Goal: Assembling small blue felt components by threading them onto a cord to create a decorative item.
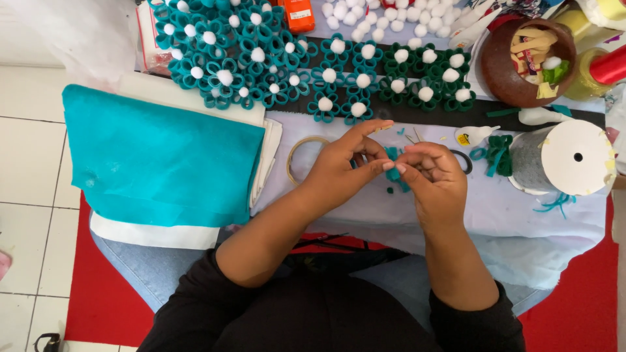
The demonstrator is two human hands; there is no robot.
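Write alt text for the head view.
Two hands, left hand and right hand, pinch a small teal felt piece over a pale cloth-covered table. Beyond lie teal looped felt flowers with white pompom centres; a folded teal felt sheet sits left.

Both hands meet over the pale cloth-covered table [495,215], pinching a small teal felt piece [393,171] between their fingertips: the left hand [339,171] from nine o'clock, the right hand [435,177] from three. At eleven o'clock lies a heap of teal felt flowers [228,49] with white pompom centres, at nine a folded teal felt sheet [156,163], at one a brown bowl [505,72], and at three a white ribbon spool [574,156].
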